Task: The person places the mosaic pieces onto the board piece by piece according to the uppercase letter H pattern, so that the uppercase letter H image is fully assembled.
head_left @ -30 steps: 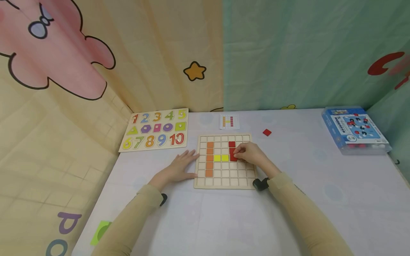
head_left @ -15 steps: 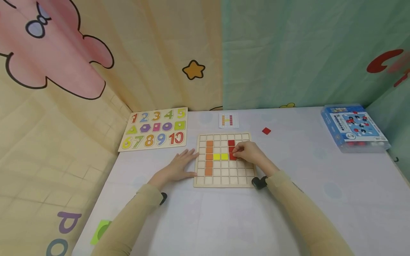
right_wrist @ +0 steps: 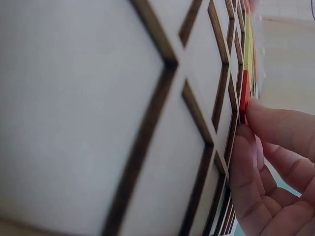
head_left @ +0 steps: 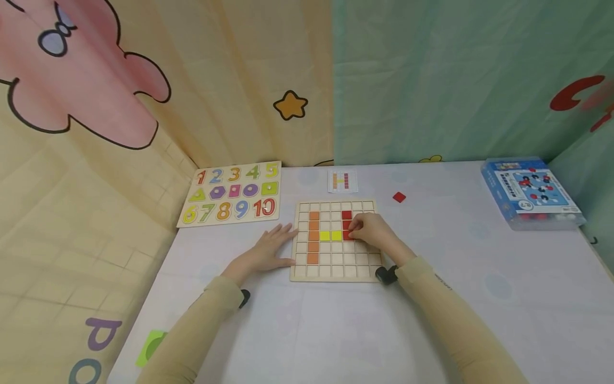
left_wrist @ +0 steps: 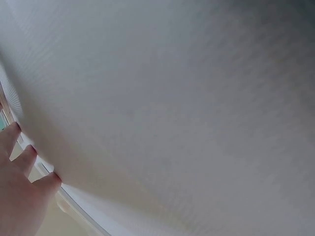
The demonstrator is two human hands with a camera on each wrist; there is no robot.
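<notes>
A wooden grid board (head_left: 338, 273) lies on the table. One column holds orange tiles (head_left: 313, 247), and two yellow tiles (head_left: 330, 236) run from it toward a column of red tiles (head_left: 347, 215). My right hand (head_left: 374, 230) pinches the lowest red tile (right_wrist: 244, 93) with thumb and fingertips, at the end of the yellow row; the hand partly covers it. My left hand (head_left: 265, 253) rests with spread fingers along the board's left edge. Farther back on the table lies a loose red tile (head_left: 399, 197). Behind the board sits a small pattern card (head_left: 342, 182).
A number and shape puzzle board (head_left: 230, 192) stands at the back left. At the back right is a blue box (head_left: 533, 194) with a clear case. A green piece (head_left: 151, 346) lies at the front left, partly behind the left sleeve.
The red tile under my right fingers now lies more squarely in line with the yellow row. Both hands keep nearly the same place.
</notes>
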